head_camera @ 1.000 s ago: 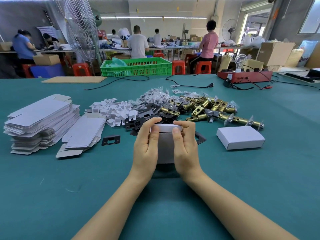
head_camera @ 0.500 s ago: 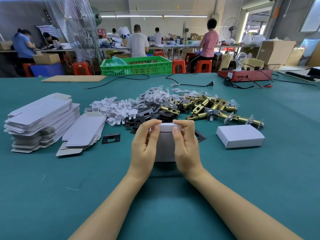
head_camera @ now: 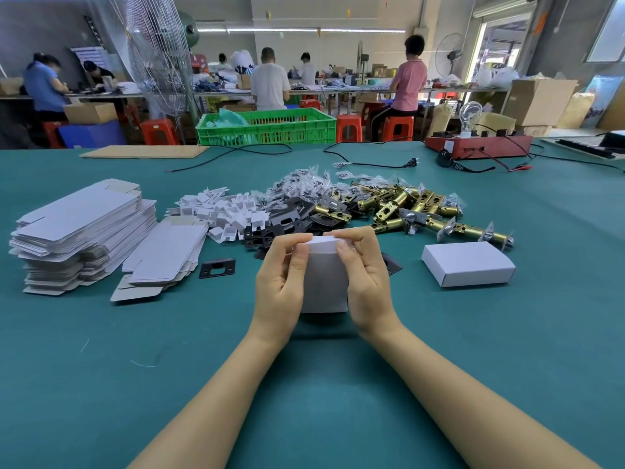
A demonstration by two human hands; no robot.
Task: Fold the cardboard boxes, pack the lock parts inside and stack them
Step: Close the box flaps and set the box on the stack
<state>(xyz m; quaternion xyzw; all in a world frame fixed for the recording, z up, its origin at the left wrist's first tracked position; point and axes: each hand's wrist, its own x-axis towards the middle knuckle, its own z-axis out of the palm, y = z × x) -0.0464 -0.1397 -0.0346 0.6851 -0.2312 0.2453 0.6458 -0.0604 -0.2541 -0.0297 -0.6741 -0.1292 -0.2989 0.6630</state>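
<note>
I see the white box (head_camera: 324, 282) standing on end on the green table (head_camera: 507, 350), gripped between both hands. My left hand (head_camera: 280, 282) curls round its left side, thumb on the near face and fingers over the top edge; my right hand (head_camera: 367, 282) does the same on the right side, forefinger laid across the top flap. The box's foot is at or just above the cloth; I cannot tell if it touches.

Just behind the box lies the heap of lock parts: dark plates (head_camera: 287, 221) nearest, white plastic inserts (head_camera: 223, 214) behind and left of it, brass latch bolts (head_camera: 406, 211) behind and right, small bagged screws (head_camera: 304, 186) farther back. A single dark strike plate (head_camera: 216, 267) lies left of the box, apart from the heap. Farther left are a short pile of flat box blanks (head_camera: 162, 257) and, beyond it, a tall stack of blanks (head_camera: 81, 228). Right of the box, well apart, a finished closed box (head_camera: 468, 264) lies flat. Far behind the box a green crate (head_camera: 267, 128) sits at the table's back edge.
</note>
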